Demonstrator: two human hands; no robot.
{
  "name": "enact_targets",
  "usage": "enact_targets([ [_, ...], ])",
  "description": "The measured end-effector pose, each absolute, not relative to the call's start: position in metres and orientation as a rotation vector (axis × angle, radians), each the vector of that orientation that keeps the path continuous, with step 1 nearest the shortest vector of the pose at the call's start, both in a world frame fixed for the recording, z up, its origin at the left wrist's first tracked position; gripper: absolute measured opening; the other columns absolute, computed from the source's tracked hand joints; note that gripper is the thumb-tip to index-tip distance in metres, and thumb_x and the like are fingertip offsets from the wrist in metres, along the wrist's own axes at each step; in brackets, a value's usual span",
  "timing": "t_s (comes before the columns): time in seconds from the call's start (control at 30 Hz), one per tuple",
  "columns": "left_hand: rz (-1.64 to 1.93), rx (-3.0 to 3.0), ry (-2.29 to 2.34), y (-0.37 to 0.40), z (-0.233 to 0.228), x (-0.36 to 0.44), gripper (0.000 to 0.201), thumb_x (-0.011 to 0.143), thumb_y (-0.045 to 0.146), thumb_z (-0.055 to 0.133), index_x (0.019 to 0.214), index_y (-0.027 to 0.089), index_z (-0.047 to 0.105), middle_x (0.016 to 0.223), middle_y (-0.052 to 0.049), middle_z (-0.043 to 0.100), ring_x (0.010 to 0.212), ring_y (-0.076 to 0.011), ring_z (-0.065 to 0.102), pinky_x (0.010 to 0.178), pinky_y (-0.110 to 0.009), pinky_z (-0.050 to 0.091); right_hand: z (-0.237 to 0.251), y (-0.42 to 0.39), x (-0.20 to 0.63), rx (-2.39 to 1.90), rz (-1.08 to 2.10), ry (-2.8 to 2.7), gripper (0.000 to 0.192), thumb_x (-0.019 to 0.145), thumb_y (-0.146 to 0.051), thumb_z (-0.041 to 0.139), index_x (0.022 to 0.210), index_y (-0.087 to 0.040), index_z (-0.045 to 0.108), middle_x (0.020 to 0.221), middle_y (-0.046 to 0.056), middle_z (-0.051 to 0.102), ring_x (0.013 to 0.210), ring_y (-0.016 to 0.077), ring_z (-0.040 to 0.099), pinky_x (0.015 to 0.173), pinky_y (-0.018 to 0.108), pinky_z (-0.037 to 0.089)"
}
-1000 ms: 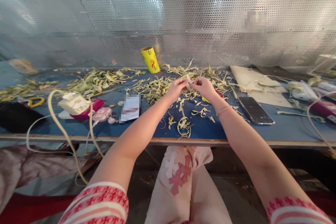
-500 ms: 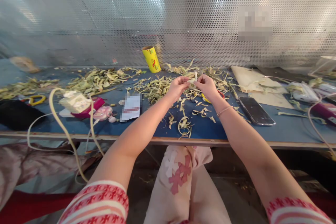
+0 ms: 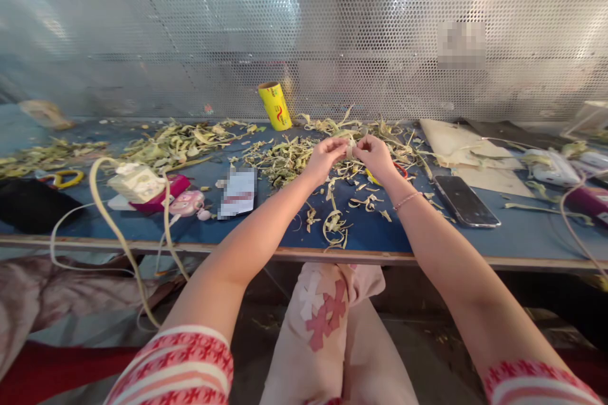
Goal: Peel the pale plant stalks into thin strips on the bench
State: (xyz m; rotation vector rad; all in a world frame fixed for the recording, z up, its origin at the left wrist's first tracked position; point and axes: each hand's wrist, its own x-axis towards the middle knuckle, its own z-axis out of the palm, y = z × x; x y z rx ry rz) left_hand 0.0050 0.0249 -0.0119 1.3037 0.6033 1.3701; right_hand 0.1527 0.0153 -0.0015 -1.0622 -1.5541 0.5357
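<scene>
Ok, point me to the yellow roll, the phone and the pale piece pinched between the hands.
yellow roll (image 3: 275, 106), head view, middle of its printed side.
phone (image 3: 466, 200), head view, centre of its dark screen.
pale piece (image 3: 350, 150), head view, the bit showing between the fingertips.

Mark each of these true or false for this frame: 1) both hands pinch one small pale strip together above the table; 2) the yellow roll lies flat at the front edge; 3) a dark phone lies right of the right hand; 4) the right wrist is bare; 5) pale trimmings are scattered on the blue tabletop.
1) True: the left hand and right hand meet on a small pale strip.
2) False: the yellow roll stands tilted at the back, by the perforated wall.
3) True: the phone lies face up there.
4) False: a thin bracelet circles it.
5) True: trimmings litter the blue tabletop.
</scene>
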Motion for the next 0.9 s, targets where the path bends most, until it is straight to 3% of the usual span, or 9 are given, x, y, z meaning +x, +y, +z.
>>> enact_targets([
  [0.23,1.392,1.239,0.626,0.025,-0.010,0.006,0.020,0.063,0.020,0.078,0.079,0.014,0.066,0.068,0.001,0.067,0.065,-0.0094,0.061,0.074,-0.028,0.050,-0.009,0.023,0.150,-1.019,0.723,-1.464,0.021,0.067,-0.028,0.064,0.063,-0.020,0.045,0.057,-0.006,0.044,0.056,0.0086,0.041,0.055,0.023,0.036],
  [0.5,1.436,1.168,0.688,0.024,-0.006,0.006,0.016,0.064,0.018,0.076,0.071,0.013,0.063,0.064,0.002,0.064,0.060,-0.0075,0.060,0.071,-0.025,0.050,-0.005,0.016,0.142,-1.067,0.987,-1.345,0.021,0.070,-0.025,0.066,0.074,-0.021,0.046,0.072,-0.005,0.049,0.064,0.0084,0.050,0.059,0.024,0.045],
  [0.73,1.433,1.317,0.770,0.027,-0.011,0.005,0.013,0.070,0.022,0.072,0.073,0.014,0.063,0.062,0.001,0.062,0.059,-0.0069,0.056,0.065,-0.022,0.046,-0.005,0.013,0.140,-0.946,1.099,-1.330,0.012,0.070,-0.020,0.063,0.079,-0.020,0.055,0.080,-0.002,0.055,0.078,0.0114,0.056,0.077,0.031,0.052],
  [0.9,1.408,1.449,0.865,0.026,-0.011,0.004,0.011,0.071,0.022,0.070,0.074,0.014,0.064,0.063,0.001,0.061,0.061,-0.0085,0.054,0.065,-0.023,0.045,-0.006,0.014,0.141,-0.937,1.100,-1.258,0.011,0.069,-0.016,0.063,0.079,-0.019,0.058,0.076,-0.003,0.055,0.072,0.0087,0.055,0.079,0.029,0.052],
])
